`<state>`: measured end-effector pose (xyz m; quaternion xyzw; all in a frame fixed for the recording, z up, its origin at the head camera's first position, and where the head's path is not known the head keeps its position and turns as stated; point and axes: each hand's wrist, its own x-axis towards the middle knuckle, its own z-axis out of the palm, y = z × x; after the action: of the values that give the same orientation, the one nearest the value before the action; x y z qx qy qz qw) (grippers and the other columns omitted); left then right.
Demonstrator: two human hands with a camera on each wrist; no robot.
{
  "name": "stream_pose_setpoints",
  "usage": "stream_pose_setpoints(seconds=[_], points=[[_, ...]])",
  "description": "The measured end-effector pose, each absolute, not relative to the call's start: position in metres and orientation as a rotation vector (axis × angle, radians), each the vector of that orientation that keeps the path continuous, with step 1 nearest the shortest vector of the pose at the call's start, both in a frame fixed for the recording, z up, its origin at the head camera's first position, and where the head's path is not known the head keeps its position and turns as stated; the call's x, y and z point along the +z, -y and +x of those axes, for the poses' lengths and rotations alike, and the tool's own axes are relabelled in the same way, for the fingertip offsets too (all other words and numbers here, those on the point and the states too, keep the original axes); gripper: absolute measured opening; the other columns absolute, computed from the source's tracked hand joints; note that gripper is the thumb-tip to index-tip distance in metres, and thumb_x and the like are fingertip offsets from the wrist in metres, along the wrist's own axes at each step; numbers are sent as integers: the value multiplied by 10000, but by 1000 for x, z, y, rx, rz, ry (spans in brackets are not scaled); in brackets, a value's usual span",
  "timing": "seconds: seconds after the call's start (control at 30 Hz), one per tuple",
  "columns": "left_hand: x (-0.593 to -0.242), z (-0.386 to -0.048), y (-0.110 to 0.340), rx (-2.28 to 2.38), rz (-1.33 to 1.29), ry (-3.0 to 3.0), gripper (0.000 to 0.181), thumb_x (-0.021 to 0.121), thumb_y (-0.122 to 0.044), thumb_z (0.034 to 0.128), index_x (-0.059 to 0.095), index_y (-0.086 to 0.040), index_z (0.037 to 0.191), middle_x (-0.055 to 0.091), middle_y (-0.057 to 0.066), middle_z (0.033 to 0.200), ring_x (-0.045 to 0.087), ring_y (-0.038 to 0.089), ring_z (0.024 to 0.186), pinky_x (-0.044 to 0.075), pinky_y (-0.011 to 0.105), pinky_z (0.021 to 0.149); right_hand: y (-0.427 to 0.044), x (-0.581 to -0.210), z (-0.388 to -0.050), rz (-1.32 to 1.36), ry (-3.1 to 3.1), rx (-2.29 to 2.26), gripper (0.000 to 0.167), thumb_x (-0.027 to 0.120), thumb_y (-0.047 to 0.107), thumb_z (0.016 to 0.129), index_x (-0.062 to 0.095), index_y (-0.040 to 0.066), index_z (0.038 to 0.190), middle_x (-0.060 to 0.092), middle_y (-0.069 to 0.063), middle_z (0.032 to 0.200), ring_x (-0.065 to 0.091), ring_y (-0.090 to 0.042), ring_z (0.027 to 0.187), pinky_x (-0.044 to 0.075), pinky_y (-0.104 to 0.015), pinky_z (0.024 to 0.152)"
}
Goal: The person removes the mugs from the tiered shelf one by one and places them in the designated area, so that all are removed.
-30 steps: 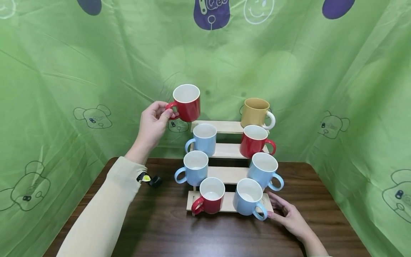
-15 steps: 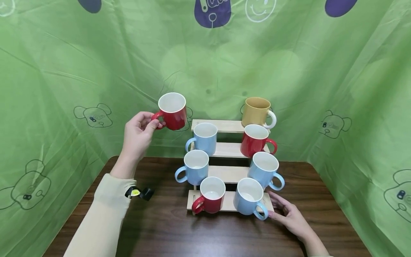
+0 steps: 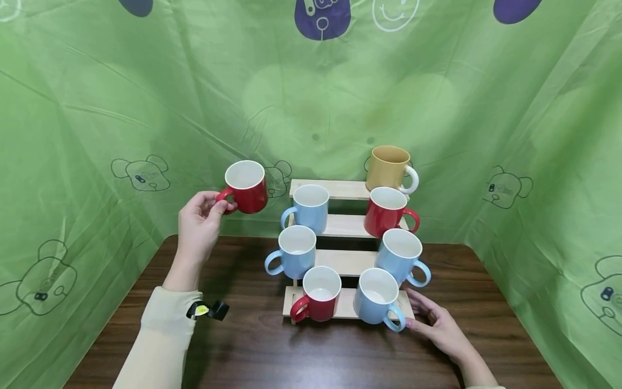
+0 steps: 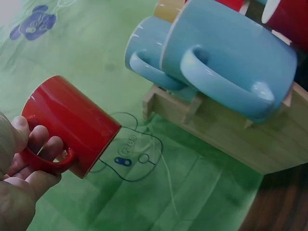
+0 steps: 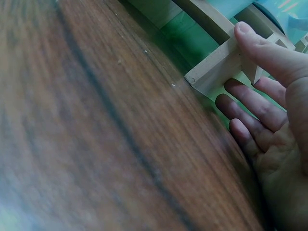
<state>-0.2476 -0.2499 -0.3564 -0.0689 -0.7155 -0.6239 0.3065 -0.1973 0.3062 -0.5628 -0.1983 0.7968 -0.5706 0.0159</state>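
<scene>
My left hand (image 3: 198,224) holds a red mug (image 3: 250,194) with a white inside by its handle, in the air left of the stepped wooden rack (image 3: 345,262). In the left wrist view, the fingers curl through the handle of that red mug (image 4: 72,120), which is tilted there. At the rack's lower right end, my right hand (image 3: 439,327) grips the corner. The right wrist view has the thumb on the wooden end (image 5: 216,70) and the other fingers beside and behind it. Close by stands a light blue mug (image 3: 374,300) on the lowest step.
Light blue mugs (image 3: 296,256) and red mugs (image 3: 320,297) stand on the lower steps. A yellow mug (image 3: 386,173) with a white handle is at the top right; the top step's left part (image 3: 330,189) is bare. Green cloth (image 3: 194,81) surrounds the brown table (image 3: 252,351).
My left hand has moved left and down with the red mug, away from above the rack's top left. The right hand and the mugs on the rack have stayed put.
</scene>
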Motion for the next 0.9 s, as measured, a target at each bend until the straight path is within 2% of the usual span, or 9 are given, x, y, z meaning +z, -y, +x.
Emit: stream_pose_setpoints(seconds=[0.33,0.63,0.9], points=[[-393,-244,252,-1650,-122,1877,192,693,51,1040,647,158,1192,793,156,983,788,86,890,616,185,921,-307,-563,-198,-590,-2493,-1770,678,768,-12,999,461,-55,1603,688,-256,1395,683,-73,1178,557,-182,955],[-428,-244,250,-1700,-59,1779,155,694,99,1019,654,183,1143,800,43,897,784,93,875,615,165,880,-307,-563,-200,-575,-2483,-1771,677,769,-3,1002,465,-44,1606,697,-230,1390,685,-80,1179,560,-190,961],[-456,-245,248,-1719,-8,1778,155,705,97,1014,660,179,1138,808,25,884,794,103,879,605,145,862,-307,-565,-199,-615,-2488,-1774,677,768,-23,995,470,-44,1603,701,-225,1384,690,-79,1184,552,-179,968]])
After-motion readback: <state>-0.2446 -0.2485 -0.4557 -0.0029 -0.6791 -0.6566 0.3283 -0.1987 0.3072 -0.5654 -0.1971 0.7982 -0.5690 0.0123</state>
